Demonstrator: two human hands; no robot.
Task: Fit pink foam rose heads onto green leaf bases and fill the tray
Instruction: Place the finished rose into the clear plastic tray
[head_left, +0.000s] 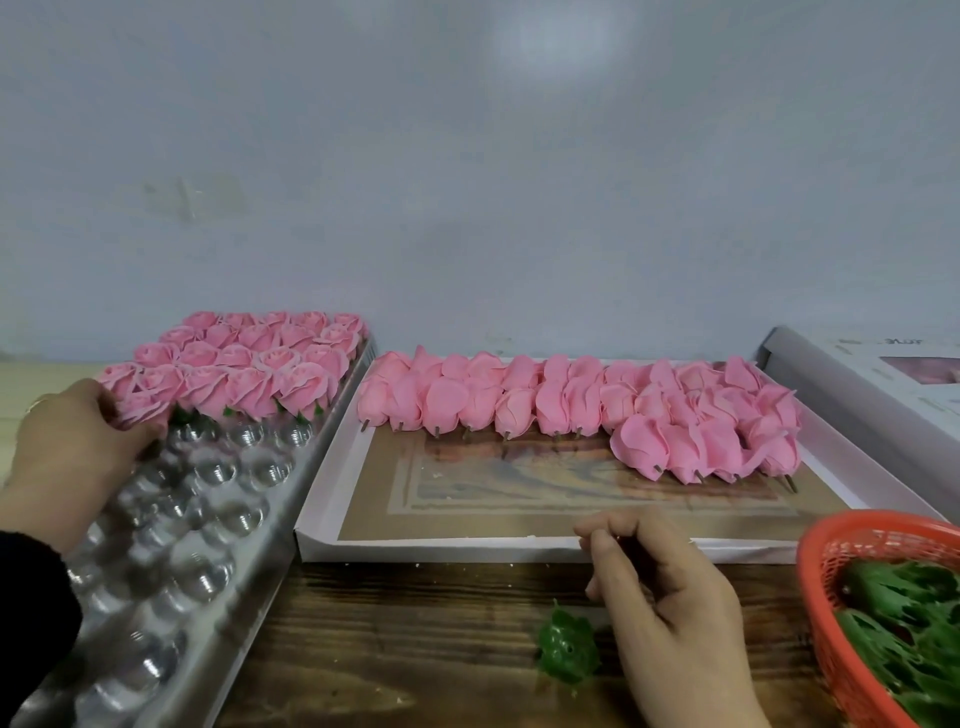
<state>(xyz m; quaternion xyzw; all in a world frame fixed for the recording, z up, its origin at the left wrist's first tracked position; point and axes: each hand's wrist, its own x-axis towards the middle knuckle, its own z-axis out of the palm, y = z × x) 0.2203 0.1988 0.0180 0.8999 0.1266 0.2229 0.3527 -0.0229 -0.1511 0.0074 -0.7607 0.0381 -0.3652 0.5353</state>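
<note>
A clear plastic tray (208, 525) with round cups lies at the left; its far rows hold several finished pink roses (249, 364) on green bases. My left hand (72, 447) holds a pink rose (140, 408) at the front-left end of the filled rows. A shallow white box (441, 548) in the middle carries rows of bare pink rose heads (571, 400) lying on their sides, stems toward me. My right hand (670, 597) hovers over the box's near edge with fingers loosely curled and nothing seen in it. One green leaf base (566, 647) lies on the wooden table beside it.
An orange mesh basket (826, 571) with several green leaf bases (904, 623) stands at the right front. A grey-white box lid (841, 379) leans at the far right. A pale wall rises just behind the trays. The wooden tabletop (389, 649) shows between tray and basket.
</note>
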